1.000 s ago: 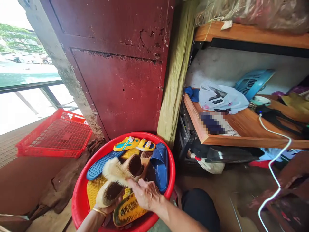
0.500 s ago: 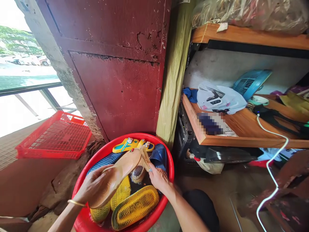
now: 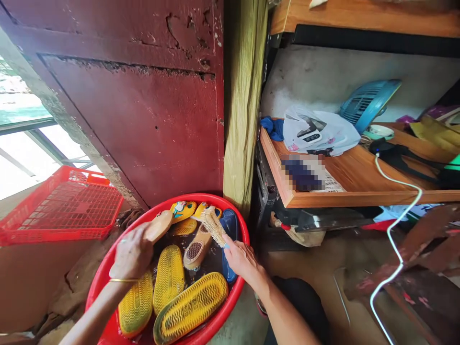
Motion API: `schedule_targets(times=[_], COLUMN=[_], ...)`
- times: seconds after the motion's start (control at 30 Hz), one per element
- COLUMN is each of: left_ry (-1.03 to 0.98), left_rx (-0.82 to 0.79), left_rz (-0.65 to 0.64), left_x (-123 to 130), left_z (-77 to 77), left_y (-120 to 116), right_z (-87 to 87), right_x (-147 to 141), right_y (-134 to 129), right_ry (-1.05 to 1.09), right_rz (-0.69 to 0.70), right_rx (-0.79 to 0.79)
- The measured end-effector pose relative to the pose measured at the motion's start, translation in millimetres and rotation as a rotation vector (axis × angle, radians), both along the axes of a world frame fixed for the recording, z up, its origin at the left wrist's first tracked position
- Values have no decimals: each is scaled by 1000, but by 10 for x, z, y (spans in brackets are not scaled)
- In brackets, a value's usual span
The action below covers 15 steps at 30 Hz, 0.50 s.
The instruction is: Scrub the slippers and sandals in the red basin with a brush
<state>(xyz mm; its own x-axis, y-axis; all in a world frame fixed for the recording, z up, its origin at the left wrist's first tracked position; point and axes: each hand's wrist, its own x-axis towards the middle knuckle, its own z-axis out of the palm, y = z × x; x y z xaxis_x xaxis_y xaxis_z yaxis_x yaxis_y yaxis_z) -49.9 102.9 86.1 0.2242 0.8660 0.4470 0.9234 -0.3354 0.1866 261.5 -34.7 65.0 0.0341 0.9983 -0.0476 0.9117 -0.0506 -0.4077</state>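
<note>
Gripping a tan slipper in the left hand, the person had lowered it from its raised, sole-up slant in the earlier frame; the hand was now closed around it, with only the rounded end showing past the fingers, above the left side of a red plastic tub; a gold bangle circled that wrist; the right hand was partly closed, its fingertips on a bristle brush that now showed clearly at the far side of the tub, well apart from the tan slipper; three yellow soles lay ridged side up in dark water at the near end, one more than the earlier frame showed so plainly; a second tan slipper sat between them and the brush; a blue slipper lay just under the right hand; a red crate stood beyond the tub on the left; a rust-marked red door rose behind it.
</note>
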Motion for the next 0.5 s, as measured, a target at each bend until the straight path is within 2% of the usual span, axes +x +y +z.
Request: schedule_targets(times=[0.03, 0.07, 0.1, 0.17, 0.27, 0.37, 0.5], left_ry=[-6, -25, -37, -1, 51, 29, -116], left_rx=[-90, -198, -299, -469, -489, -492, -563], left_rz=[-139, -224, -244, -196, -32, 51, 25], left_x=[145, 299, 456, 739, 982, 977, 813], left_z=[-119, -252, -391, -661, -947, -1041, -936], left_y=[-118, -229, -328, -465, -517, -452, -353], right_z=[-7, -18, -32, -56, -66, -55, -64], right_x=[11, 15, 13, 4, 5, 46, 113], right_y=[-14, -28, -42, -64, -92, -123, -175], right_ry=[4, 11, 21, 40, 38, 25, 28], right_rz=[10, 18, 24, 24, 22, 39, 50], right_rx=[-1, 0, 2, 6, 16, 6, -2])
